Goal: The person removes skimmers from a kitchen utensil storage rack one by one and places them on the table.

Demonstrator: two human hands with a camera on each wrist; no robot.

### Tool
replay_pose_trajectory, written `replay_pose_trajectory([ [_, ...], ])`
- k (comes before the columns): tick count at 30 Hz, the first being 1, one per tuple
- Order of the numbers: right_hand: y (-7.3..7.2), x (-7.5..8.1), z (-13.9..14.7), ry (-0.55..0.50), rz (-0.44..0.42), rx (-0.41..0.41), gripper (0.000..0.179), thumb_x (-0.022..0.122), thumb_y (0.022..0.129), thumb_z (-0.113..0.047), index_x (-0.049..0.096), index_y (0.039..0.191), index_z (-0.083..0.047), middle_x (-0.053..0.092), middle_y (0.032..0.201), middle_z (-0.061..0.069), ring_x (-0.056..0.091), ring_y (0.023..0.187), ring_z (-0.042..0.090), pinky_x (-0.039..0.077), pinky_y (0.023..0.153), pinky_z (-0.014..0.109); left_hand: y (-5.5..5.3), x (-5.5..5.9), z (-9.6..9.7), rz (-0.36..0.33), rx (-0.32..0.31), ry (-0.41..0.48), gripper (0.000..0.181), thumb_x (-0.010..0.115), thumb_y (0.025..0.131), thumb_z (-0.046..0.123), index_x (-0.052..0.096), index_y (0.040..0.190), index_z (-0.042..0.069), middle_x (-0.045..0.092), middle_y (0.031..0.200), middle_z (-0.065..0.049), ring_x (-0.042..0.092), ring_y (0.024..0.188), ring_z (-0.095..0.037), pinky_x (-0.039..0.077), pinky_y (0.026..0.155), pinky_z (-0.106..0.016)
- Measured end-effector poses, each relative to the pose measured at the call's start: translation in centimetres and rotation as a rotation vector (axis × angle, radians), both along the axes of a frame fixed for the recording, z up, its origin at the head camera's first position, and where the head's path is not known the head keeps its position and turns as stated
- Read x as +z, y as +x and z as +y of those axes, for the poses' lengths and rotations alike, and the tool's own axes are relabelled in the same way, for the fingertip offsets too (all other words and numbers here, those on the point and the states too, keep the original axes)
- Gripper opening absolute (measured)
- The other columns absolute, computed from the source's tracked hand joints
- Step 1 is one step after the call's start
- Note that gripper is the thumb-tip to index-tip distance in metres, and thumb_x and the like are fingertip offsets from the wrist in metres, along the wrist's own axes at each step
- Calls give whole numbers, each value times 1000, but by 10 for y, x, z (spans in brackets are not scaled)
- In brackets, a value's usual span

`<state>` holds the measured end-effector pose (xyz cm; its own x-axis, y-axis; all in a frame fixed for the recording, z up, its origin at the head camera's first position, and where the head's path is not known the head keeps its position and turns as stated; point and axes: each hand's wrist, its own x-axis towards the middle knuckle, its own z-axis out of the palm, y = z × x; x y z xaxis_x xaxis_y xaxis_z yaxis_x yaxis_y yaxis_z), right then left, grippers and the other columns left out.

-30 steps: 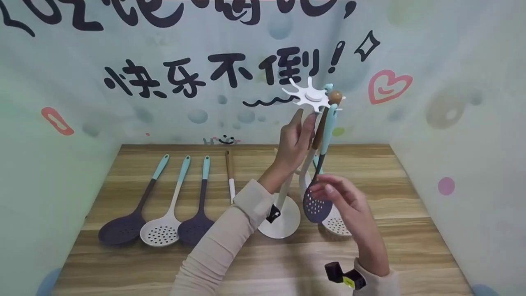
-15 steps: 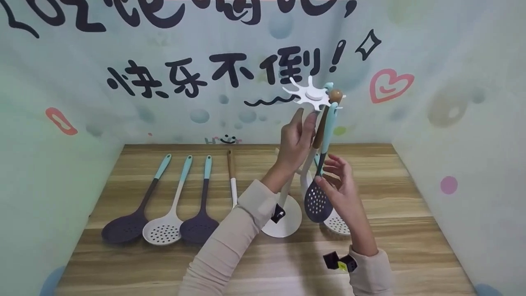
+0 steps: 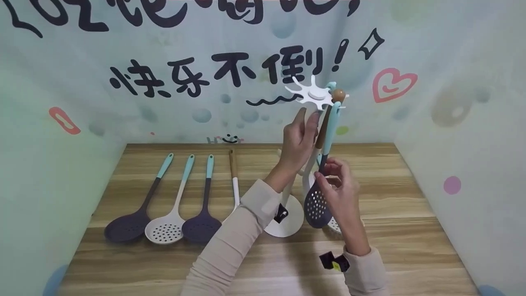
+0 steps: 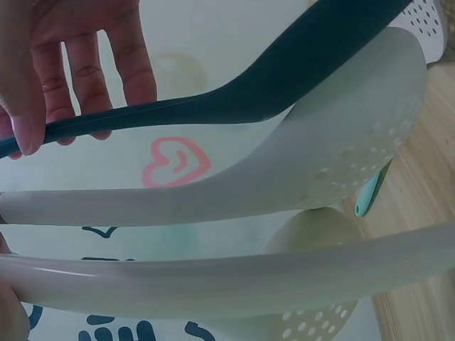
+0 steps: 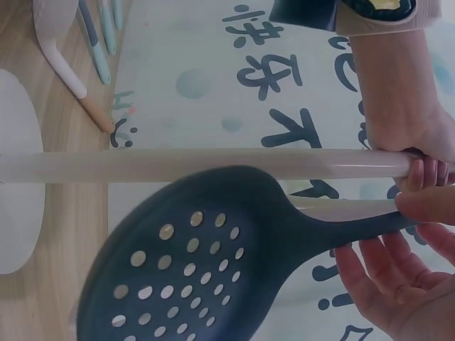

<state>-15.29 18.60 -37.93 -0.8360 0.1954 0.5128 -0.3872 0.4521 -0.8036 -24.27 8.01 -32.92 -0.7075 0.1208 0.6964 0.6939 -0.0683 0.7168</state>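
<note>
A white utensil stand has a spoked hook top (image 3: 316,94), a round base (image 3: 285,224) and an upright pole (image 5: 213,165). My left hand (image 3: 298,142) grips the pole just under the hooks. A dark skimmer (image 3: 316,207) with a light-blue handle hangs from the top, bowl down. My right hand (image 3: 341,185) pinches its neck between thumb and fingers, as the right wrist view shows above the perforated bowl (image 5: 185,263). Behind it hang a wooden-handled utensil (image 3: 322,133) and a pale skimmer (image 4: 341,135), partly hidden by my right hand in the head view.
On the wooden table (image 3: 263,271) to the left lie a dark skimmer (image 3: 127,226), a white skimmer (image 3: 165,230) and another dark skimmer (image 3: 201,226). A wooden-handled white utensil (image 3: 234,176) lies beside them, partly behind my left sleeve. A printed backdrop (image 3: 185,111) stands behind the table.
My right hand has come in to the dark skimmer's neck and closed its fingers and thumb on it. My left hand keeps its grip on the stand.
</note>
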Motion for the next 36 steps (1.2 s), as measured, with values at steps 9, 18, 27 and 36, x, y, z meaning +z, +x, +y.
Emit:
replay_pose_trajectory([
  [9,6,1,-1,-4,26,-15,30,67,83,-4,55,110,2,64,90,15,62,78,9,53,68,17,1,2,2,0,10,-10,8,40,97,5,45,93,1,39,56,3,35,48,-3,29,46,-18],
  [18,13,7,0,-43,16,-6,31,68,83,-5,56,110,2,63,89,14,62,79,8,54,68,19,0,2,2,36,44,-10,8,41,96,4,45,90,0,39,55,0,34,50,-3,29,47,-18],
  [27,21,11,15,-102,53,-23,31,67,82,1,55,110,5,61,87,5,63,79,6,54,70,19,0,0,0,38,50,-1,8,42,96,3,44,88,1,38,57,2,34,50,-3,29,47,-18],
  [36,16,-2,57,-120,-36,-129,33,67,82,-1,55,113,2,59,87,-6,62,78,5,53,67,17,-2,1,2,45,36,5,11,42,95,1,42,85,0,37,55,1,34,50,-4,30,47,-18],
])
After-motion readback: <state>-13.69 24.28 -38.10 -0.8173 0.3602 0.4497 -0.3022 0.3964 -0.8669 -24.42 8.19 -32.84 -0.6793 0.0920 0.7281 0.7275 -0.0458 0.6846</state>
